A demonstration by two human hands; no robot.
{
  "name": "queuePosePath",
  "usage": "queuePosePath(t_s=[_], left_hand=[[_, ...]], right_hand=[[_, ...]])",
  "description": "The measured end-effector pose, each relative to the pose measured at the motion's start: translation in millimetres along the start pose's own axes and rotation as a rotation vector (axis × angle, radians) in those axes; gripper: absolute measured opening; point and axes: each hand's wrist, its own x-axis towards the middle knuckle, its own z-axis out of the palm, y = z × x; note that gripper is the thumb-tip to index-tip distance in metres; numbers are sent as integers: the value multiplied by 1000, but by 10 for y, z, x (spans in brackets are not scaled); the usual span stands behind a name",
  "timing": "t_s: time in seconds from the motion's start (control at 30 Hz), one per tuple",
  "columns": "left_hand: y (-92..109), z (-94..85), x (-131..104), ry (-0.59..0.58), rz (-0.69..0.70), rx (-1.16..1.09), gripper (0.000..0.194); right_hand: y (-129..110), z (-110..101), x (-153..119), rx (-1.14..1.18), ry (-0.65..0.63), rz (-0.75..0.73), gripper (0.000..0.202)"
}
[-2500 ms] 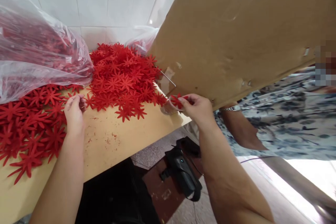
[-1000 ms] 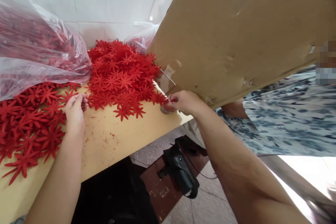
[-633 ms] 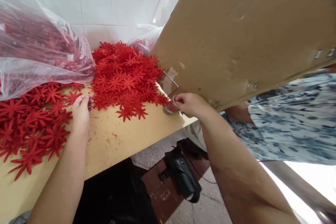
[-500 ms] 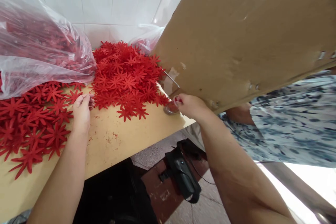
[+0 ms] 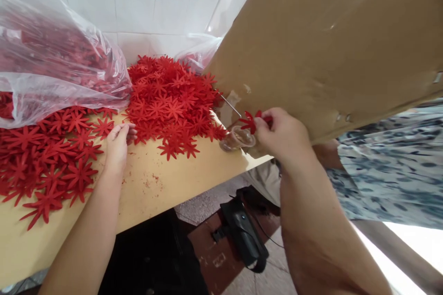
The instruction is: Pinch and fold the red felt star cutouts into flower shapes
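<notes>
My right hand (image 5: 282,133) pinches a red flower piece (image 5: 248,121) just above the rim of a clear cup (image 5: 238,138) at the table's right end. A thin metal rod (image 5: 231,106) slants down behind the cup. My left hand (image 5: 119,140) rests with curled fingers between two heaps; whether it grips anything small is hidden. Many red flower pieces lie in the middle heap (image 5: 169,101) to its right and in the left heap (image 5: 44,152).
A plastic bag (image 5: 65,64) full of red pieces sits at the back left. A large cardboard sheet (image 5: 311,46) leans over the right side. Beyond it is a person's patterned garment (image 5: 394,166). A black bag (image 5: 244,235) is below the table (image 5: 155,193).
My right hand has moved up and right from the cup, and a red flower piece now shows in its fingers. The whole view has shifted slightly.
</notes>
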Motion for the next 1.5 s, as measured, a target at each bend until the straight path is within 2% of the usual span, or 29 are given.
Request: queuePosePath(t_s=[0.1,0.17,0.23,0.27,0.33,0.43,0.5,0.57,0.63,0.7,0.77,0.87,1.0,1.1,1.3,1.5], left_hand=[[21,63,-91,-171,-180,-151,28],[23,103,-161,-273,-314,-267,39],[3,118,-204,-332,-389,-360,45],[-12,113,-208,-341,-402,-397,47],[-39,79,-187,-289,-399,-462,47],[-38,11,-127,-153,-326,-568,42],[-10,-14,-106,-116,-269,-638,42],[26,-16,-116,-136,-254,-680,43],[62,-2,-149,-181,-277,-698,43],[96,17,-193,-236,-317,-704,44],[125,33,-233,-291,-347,-705,48],[137,32,-266,-367,-341,-689,58],[86,-7,-264,-279,-238,-702,57],[64,-15,-266,-234,-247,-711,54],[95,61,-310,-233,-287,-807,44],[79,97,-298,-193,-311,-871,37]], right_hand=[[-366,164,-200,361,38,-130,9],[-710,439,-420,550,-25,-289,7],[-1064,742,-671,687,-139,-448,5],[-1221,871,-788,712,-206,-521,8],[-1467,1046,-971,697,-246,-603,7],[-1664,1119,-1096,810,-342,-624,12],[-1736,1120,-1122,907,-352,-574,17],[-1799,1148,-1139,891,-227,-489,21],[-1856,1220,-1152,776,-58,-407,28],[-1899,1314,-1152,672,35,-369,37],[-1920,1386,-1145,652,35,-359,48],[-1928,1399,-1178,723,-40,-361,60],[-1941,1311,-1354,785,-173,-485,60],[-1968,1272,-1423,767,-186,-548,59],[-2035,1247,-1160,599,-38,-572,51],[-2089,1287,-886,549,-60,-561,50]])
